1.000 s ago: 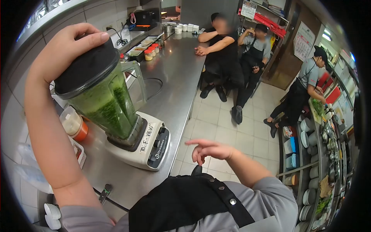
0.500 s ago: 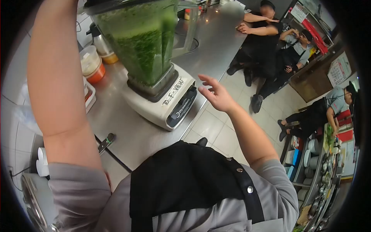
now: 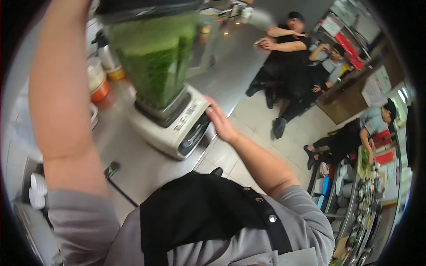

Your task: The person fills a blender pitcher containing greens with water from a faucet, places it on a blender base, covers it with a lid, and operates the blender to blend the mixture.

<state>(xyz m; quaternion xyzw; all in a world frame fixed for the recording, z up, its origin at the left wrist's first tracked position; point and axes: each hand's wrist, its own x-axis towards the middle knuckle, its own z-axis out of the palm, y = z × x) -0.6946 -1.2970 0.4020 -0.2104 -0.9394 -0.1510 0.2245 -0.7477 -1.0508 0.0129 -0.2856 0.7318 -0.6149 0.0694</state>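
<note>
A blender jar (image 3: pixel 155 57) with green, leafy contents stands on its white base (image 3: pixel 155 137), under a black lid (image 3: pixel 133 9) cut off by the top edge. My left forearm rises on the left side, and its hand is out of view above the frame. Beside the base's right edge is my right hand (image 3: pixel 220 123), its fingers stretched out and touching the base near the dark control panel (image 3: pixel 194 136). The picture is blurred, so the fingertips' exact contact is hard to tell.
The steel counter (image 3: pixel 235 57) holds an orange-filled container (image 3: pixel 98 86) and a flask (image 3: pixel 108 55) behind the blender. Two people sit beyond the counter. Another person (image 3: pixel 370 126) works by shelves (image 3: pixel 341 190) at right. White dishes (image 3: pixel 37 195) are at lower left.
My right hand has moved left to the blender base from the open air beside it. The view has shifted since the earliest frame, so my left hand and the lid's top have left it.
</note>
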